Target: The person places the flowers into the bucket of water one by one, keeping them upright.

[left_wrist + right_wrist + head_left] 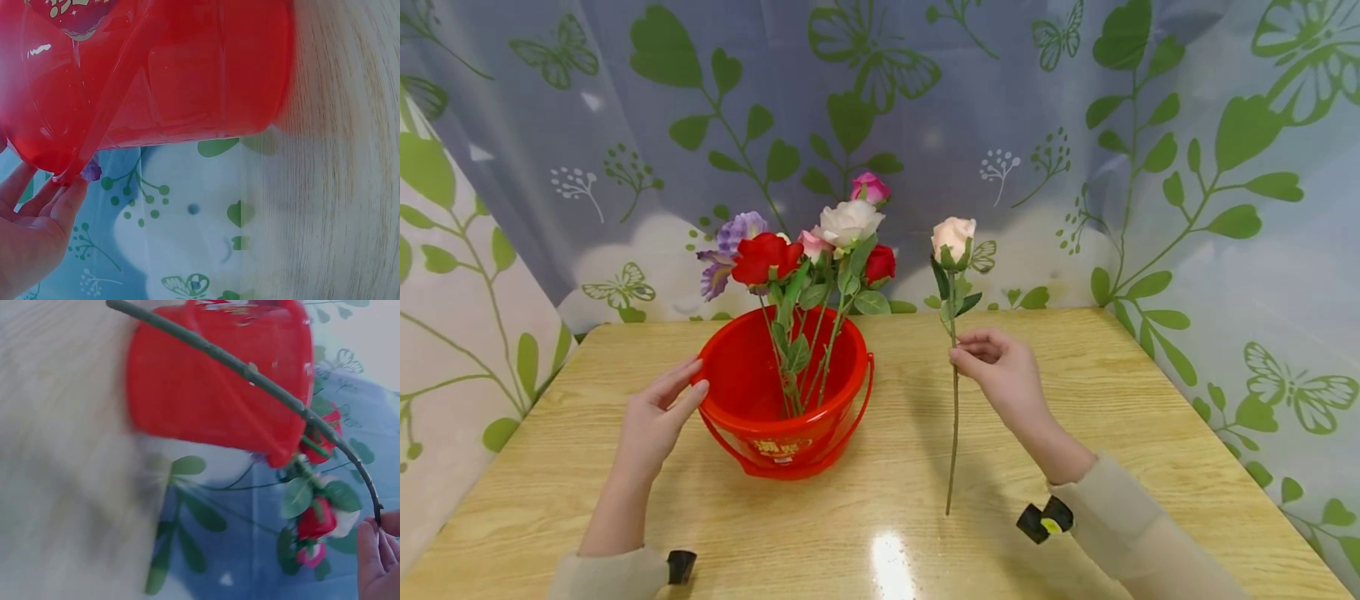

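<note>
A pale peach artificial rose [953,242] stands nearly upright over the table, and my right hand [1009,375] pinches its long stem between thumb and fingers. In the right wrist view the bare stem [250,374] slants across in front of the bucket. To the left is a red plastic bucket [782,425], with my left hand [651,425] holding its left rim near the handle's end. Several artificial flowers lean inside it: a purple one [741,233], a red one [767,258], a white one [850,222] and others in pink and red.
Beneath everything is a light wood-grain table [895,467]. A patterned curtain [925,150] with green leaves and butterflies hangs behind it and along both sides. The bucket's red handle [859,421] hangs down over its front.
</note>
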`<move>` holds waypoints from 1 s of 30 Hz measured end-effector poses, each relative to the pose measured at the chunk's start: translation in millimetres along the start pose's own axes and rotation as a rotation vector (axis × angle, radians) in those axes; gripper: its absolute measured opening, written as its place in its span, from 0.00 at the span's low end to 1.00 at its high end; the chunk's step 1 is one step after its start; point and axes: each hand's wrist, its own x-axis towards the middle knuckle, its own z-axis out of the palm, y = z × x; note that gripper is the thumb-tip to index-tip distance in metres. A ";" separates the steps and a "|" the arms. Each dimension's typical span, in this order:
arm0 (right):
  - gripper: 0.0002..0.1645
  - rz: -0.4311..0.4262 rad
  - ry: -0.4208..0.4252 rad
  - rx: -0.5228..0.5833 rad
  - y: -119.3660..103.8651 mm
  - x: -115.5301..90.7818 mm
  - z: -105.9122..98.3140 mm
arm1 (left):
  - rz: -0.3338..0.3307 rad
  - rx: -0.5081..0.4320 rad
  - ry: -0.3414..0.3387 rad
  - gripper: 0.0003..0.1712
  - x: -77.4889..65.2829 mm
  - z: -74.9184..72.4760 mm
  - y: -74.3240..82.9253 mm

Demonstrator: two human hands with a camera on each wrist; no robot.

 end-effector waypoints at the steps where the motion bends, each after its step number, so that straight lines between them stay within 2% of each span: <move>1: 0.15 -0.011 0.003 0.016 -3.9 0.6 1.4 | -0.001 0.001 -0.001 0.23 0.0 0.0 -0.1; 9: 0.17 -0.136 0.041 0.144 -39.1 7.1 14.8 | 0.006 -0.002 0.003 0.23 -0.2 -0.4 0.6; 17: 0.16 -0.227 0.110 0.378 -77.3 21.7 31.3 | 0.015 0.008 0.006 0.23 -0.5 0.2 0.4; 23: 0.15 -0.314 0.176 0.542 -93.5 35.5 45.1 | -0.005 0.017 0.001 0.23 -0.7 -0.5 0.7; 26: 0.14 -0.349 0.220 0.558 -94.3 42.4 53.1 | -0.005 0.013 0.000 0.23 -0.4 -0.4 1.2; 30: 0.14 -0.364 0.243 0.495 -85.3 49.2 64.9 | 0.005 -0.004 0.006 0.23 -0.9 -0.5 0.7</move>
